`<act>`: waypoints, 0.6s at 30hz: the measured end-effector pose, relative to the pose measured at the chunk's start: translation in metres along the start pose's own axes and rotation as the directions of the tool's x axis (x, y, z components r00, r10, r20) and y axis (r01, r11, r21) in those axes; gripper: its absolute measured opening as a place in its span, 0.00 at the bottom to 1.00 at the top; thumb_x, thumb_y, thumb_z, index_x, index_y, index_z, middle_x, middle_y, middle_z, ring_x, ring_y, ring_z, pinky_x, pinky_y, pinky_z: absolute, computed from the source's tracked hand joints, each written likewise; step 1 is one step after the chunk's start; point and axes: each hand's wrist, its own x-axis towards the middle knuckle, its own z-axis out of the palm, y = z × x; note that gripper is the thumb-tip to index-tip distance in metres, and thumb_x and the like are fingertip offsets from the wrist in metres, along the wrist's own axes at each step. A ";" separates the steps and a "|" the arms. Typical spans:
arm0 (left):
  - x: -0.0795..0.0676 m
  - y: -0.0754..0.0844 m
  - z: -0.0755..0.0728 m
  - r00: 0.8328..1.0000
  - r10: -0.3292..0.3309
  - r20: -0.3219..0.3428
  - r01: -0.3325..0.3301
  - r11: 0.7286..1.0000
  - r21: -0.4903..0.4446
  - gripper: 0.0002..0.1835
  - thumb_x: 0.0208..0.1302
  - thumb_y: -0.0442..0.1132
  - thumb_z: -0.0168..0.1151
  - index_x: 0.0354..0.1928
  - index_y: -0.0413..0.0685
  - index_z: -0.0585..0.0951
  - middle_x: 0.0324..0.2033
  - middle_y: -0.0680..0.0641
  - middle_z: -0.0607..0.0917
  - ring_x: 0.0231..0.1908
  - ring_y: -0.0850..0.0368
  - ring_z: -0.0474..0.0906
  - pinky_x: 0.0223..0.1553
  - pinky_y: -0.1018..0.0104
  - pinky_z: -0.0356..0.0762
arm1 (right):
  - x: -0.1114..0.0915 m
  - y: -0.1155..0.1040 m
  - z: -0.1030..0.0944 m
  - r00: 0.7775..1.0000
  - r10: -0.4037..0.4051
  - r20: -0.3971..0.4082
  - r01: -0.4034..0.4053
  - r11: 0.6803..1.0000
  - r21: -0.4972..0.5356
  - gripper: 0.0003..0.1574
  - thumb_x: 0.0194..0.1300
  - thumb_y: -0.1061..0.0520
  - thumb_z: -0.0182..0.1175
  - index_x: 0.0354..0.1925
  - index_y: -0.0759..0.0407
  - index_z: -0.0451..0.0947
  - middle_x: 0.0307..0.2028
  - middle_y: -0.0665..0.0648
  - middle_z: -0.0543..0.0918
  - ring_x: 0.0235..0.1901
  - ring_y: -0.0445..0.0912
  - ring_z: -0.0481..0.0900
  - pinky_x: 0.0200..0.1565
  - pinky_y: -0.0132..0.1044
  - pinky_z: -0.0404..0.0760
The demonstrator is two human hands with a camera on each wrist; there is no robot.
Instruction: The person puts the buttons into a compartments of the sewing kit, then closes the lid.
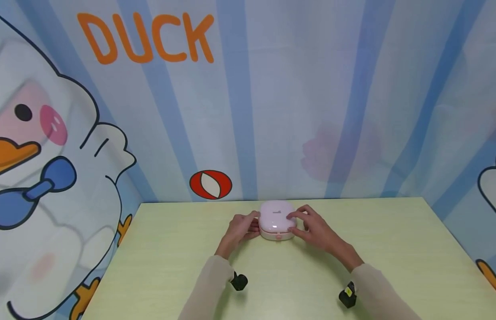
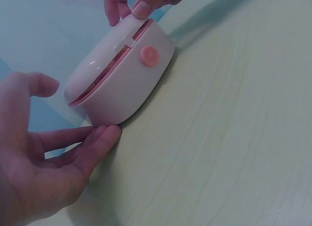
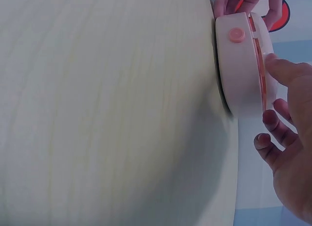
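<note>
A small pale pink box [image 1: 277,218] with a rounded glossy lid and a round pink button [image 2: 149,56] on its front sits near the table's far edge. A narrow pink-edged gap [image 3: 259,60] runs between lid and base. My left hand [image 1: 241,229] is at the box's left side. In the left wrist view its fingertips [image 2: 109,131] touch the base's lower corner, while the thumb stands apart from the lid. From the right, my right hand [image 1: 317,229] holds the lid, thumb at the front edge and bent fingers at its side. What is inside cannot be seen.
The box stands on a pale yellow wood-grain table [image 1: 184,266]. Behind it hangs a blue-striped curtain [image 1: 295,89] with a printed duck and lettering. Black wrist cameras [image 1: 239,282] hang below both sleeves.
</note>
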 end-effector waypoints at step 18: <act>-0.002 0.001 0.000 1.000 0.006 0.009 -0.006 0.999 0.035 0.22 0.71 0.49 0.64 0.48 0.33 0.84 0.37 0.43 0.86 0.38 0.54 0.83 0.46 0.63 0.87 | 0.003 0.004 0.015 0.997 0.054 0.060 -0.064 0.983 0.171 0.27 0.70 0.47 0.69 0.60 0.51 0.70 0.46 0.55 0.81 0.23 0.44 0.76 0.28 0.34 0.79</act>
